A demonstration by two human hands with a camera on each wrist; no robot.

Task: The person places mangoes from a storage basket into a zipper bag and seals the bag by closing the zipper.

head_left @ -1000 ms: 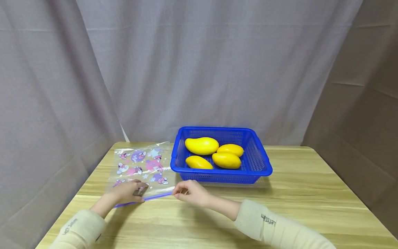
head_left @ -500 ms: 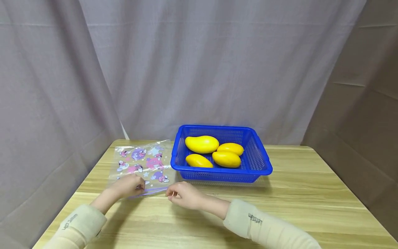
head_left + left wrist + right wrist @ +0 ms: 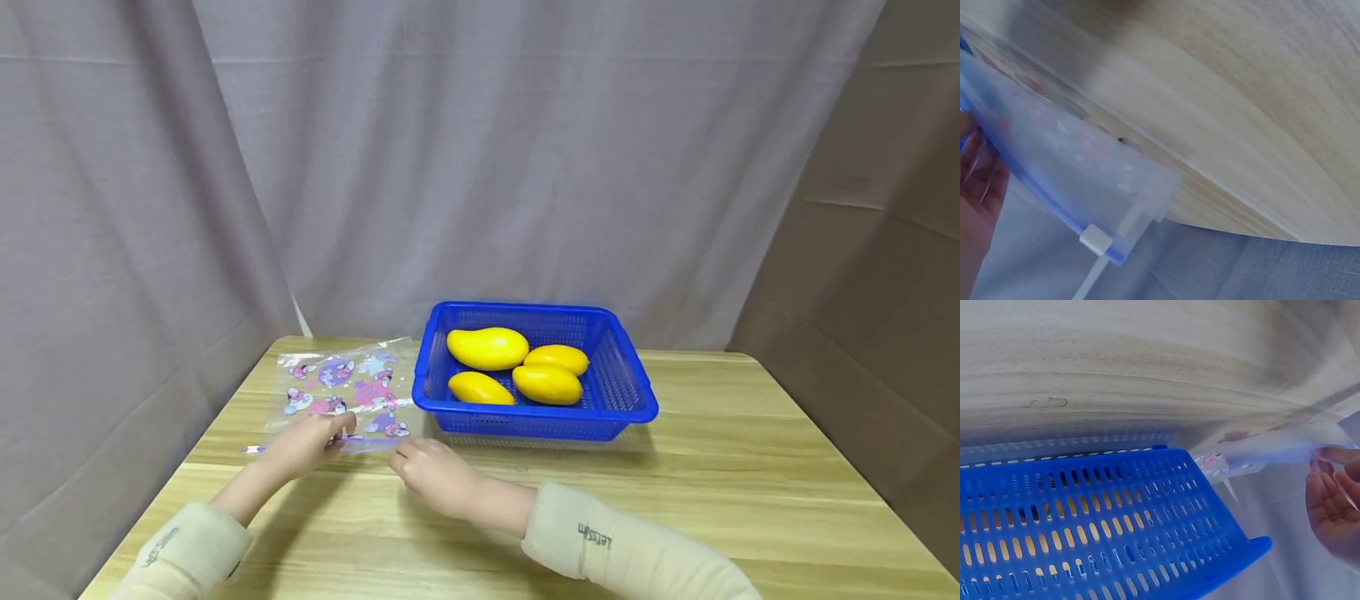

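Observation:
A clear zip bag [image 3: 318, 385] printed with pink and purple cartoon figures lies at the table's left, its purple zip strip [image 3: 377, 446] raised toward me. My left hand [image 3: 306, 443] grips the strip near its middle. At the strip's right end, my right hand [image 3: 437, 477] pinches the bag's edge between thumb and fingers, also seen in the right wrist view. A white slider [image 3: 1095, 240] sits near the strip's far left end in the left wrist view. Several yellow mangoes [image 3: 489, 348] lie in a blue plastic basket [image 3: 536, 412] just right of the bag.
The wooden table [image 3: 720, 483] extends to the right of the basket and in front of my hands. Grey curtain cloth [image 3: 525, 150] hangs behind and at the left, with a browner cloth [image 3: 862, 275] at the right.
The bag's zip edge has lifted and tipped away from me, bringing the slider end into view. My right hand has shifted slightly left, and my left hand has moved a little farther away.

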